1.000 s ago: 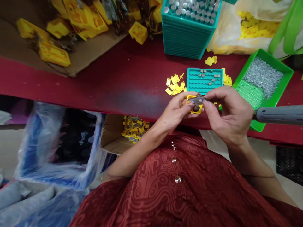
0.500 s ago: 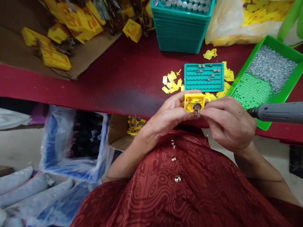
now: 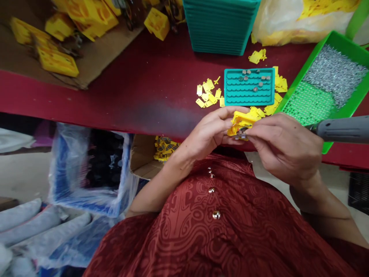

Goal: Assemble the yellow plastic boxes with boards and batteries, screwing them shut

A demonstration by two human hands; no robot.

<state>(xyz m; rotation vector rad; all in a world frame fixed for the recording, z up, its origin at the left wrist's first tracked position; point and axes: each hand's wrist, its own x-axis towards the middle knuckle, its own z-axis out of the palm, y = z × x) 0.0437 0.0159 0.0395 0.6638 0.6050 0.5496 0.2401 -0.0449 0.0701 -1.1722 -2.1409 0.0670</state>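
My left hand [image 3: 211, 127] is closed around a small open yellow plastic casing [image 3: 243, 120], tilted with its hollow side partly toward me. Inside it are dark and metallic parts, too small to name. My right hand [image 3: 286, 148] has its thumb and fingertips pinched at the casing's lower right edge; what lies between them is mostly hidden. Just beyond the hands is a shallow teal tray [image 3: 248, 98] with several round metal button cells [image 3: 255, 89]. Loose yellow plastic tabs [image 3: 211, 99] lie on both sides of the tray.
A grey powered screwdriver [image 3: 343, 129] reaches in from the right behind my right hand. Behind it stands a green basket [image 3: 294, 86] of screws [image 3: 334, 75]. Stacked teal trays [image 3: 220, 29] and a cardboard box [image 3: 95, 63] of yellow casings [image 3: 57, 61] are farther back.
The yellow casing has tilted and shifted slightly right, so less of its inside shows. My right hand has moved a little right with it, still pinching at its edge. The view has shifted slightly.
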